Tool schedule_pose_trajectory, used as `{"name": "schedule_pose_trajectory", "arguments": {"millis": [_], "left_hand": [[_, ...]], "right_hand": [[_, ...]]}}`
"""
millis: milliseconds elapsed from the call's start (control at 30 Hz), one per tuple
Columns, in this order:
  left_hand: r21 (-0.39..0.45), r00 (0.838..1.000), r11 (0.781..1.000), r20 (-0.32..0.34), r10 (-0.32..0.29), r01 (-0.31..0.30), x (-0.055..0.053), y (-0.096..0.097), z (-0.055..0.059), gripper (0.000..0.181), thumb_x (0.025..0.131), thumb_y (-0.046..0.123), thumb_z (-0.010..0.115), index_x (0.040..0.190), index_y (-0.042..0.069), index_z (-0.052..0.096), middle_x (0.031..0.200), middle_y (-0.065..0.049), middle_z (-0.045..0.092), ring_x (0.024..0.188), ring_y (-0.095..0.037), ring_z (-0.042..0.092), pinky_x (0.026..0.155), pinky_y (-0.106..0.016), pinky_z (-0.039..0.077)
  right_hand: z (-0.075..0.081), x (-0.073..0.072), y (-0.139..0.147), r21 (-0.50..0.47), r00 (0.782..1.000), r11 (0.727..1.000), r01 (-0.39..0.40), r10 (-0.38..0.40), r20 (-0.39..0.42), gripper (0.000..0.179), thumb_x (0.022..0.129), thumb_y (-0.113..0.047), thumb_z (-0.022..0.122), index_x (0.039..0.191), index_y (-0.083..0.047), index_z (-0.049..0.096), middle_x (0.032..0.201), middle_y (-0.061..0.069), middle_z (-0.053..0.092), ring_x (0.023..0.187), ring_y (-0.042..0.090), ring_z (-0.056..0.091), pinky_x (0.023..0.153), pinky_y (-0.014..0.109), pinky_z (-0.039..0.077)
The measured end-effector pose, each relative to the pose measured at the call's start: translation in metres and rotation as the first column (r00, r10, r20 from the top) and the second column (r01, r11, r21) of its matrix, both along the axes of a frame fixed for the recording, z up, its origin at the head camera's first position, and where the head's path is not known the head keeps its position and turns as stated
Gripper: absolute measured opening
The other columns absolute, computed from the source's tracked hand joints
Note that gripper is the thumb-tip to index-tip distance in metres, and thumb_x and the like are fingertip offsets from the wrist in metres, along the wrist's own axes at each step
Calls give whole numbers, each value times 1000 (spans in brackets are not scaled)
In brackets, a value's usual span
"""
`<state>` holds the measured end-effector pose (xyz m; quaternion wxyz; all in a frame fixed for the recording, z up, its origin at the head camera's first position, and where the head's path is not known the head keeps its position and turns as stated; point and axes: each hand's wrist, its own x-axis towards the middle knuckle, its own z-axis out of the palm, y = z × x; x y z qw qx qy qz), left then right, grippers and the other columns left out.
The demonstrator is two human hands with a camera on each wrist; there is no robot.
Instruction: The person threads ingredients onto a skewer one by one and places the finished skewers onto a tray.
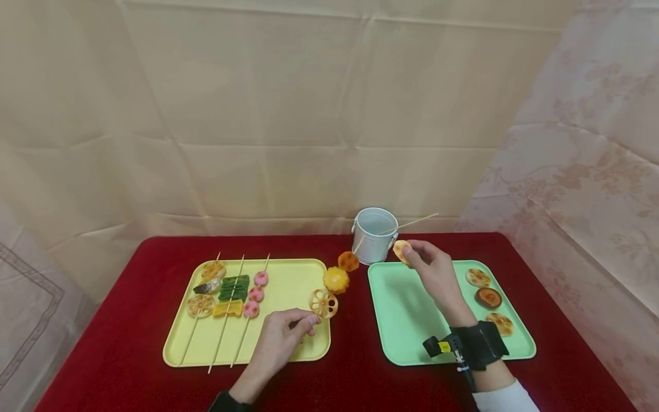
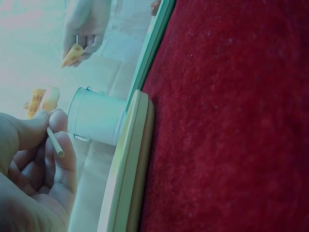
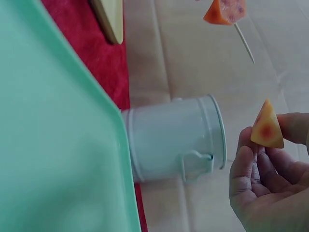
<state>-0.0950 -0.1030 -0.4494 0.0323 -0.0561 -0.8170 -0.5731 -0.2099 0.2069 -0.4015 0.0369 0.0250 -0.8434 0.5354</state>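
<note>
My left hand (image 1: 283,337) pinches the lower end of a wooden skewer (image 2: 55,142) between thumb and fingers, over the right side of the yellow tray. Threaded along it are a lotus root slice (image 1: 323,303) closest to the hand, a yellow corn piece (image 1: 336,280), and an orange, carrot-like piece (image 1: 348,261). The skewer's bare tip sticks out beyond the orange piece. Raised above the green tray's back edge, my right hand (image 1: 437,274) pinches a pale yellow wedge (image 3: 268,133) with browned spots between thumb and fingertips.
Three loaded skewers lie on the yellow tray (image 1: 288,274), with pink balls (image 1: 255,294) on one. A white metal bucket (image 1: 372,243) holding a thin stick (image 1: 419,220) stands behind the trays. Along the right of the green tray (image 1: 401,337) sit a mushroom (image 1: 488,297) and browned slices (image 1: 478,278).
</note>
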Motion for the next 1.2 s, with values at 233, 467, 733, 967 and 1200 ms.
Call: {"name": "schedule_pose_trajectory", "arguments": {"millis": [233,467,733,967,1200], "left_hand": [[-10,1000,1000,2,-17,17,1,1,0,12,95,19,75,91,9,81,70,4,69,57,-3,53,53,-20,42],[-14,999,999,-4,-34,34,1,3,-4,10,95,18,76,89,11,81,70,5,69,59,-3,55,54,-20,44],[-6,997,998,-17,-69,69,2,4,-5,11,95,18,76,90,9,81,71,5,69,61,-3,57,57,-21,48],[-3,996,996,-21,-84,84,2,5,-6,11,95,18,76,89,10,81,71,5,70,61,-5,58,58,-21,48],[6,996,996,-16,-84,84,2,6,-5,11,95,18,76,89,9,81,71,4,70,61,-4,57,57,-20,47]], "right_hand": [[-1,-5,-13,-106,999,994,-34,38,39,52,102,-41,65,137,-3,63,128,17,68,107,24,63,92,27,55],[0,-6,-20,-166,995,985,-49,64,83,54,103,-41,65,141,-3,61,132,17,65,109,24,64,98,33,54],[0,-11,-29,-311,993,949,-61,90,82,51,105,-36,63,142,0,58,131,19,60,107,21,63,94,23,54],[1,-15,-36,-369,993,929,-39,79,92,50,105,-35,62,140,1,59,126,17,60,108,25,62,95,22,53],[-1,-15,-39,-374,994,926,-50,83,73,48,105,-33,63,138,2,59,123,15,62,114,35,61,94,22,53]]}}
